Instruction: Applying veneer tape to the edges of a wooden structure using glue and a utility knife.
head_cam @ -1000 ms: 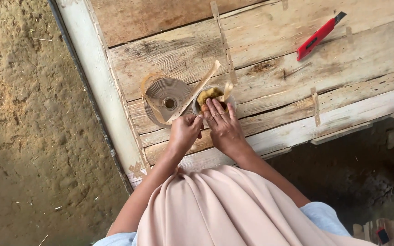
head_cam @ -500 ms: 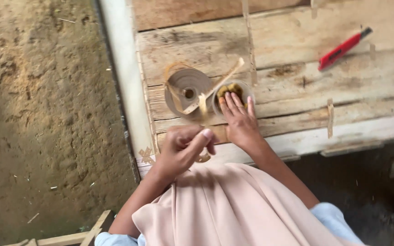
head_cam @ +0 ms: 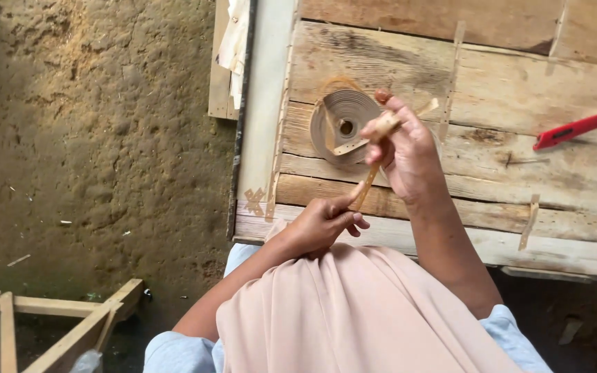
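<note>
Holding a thin wooden strip (head_cam: 370, 181) between both hands, the person sits at the near edge of a rough plank table (head_cam: 506, 179). The right hand (head_cam: 405, 155) is raised above the planks with its fingers curled closed around the upper part of the strip, thumb and forefinger pinching it near a pale, thicker bit at the top. The left hand (head_cam: 326, 221) sits lower, close to the body and just over the table's front edge, its fingers folded in and the forefinger and thumb pressed on the strip's lower end. The strip runs on a slant between the two hands, upper end toward the right hand, lower end toward the left.

Just behind the right hand a roll of tan tape (head_cam: 343, 126) lies flat on the planks, its hole showing, with a second light wooden stick (head_cam: 388, 131) lying across it; the hand hides part of that stick. Whether the hand touches the roll cannot be told.

Well apart, toward the far right of the table, a red utility knife (head_cam: 575, 129) lies on a board. Short pale slips of wood or tape stick up along the gaps between the planks. A pale pink cloth (head_cam: 354, 311) covers the person's lap. Left of the table is bare earth floor (head_cam: 105, 138), and a wooden frame (head_cam: 63, 324) lies in the lower left corner.
</note>
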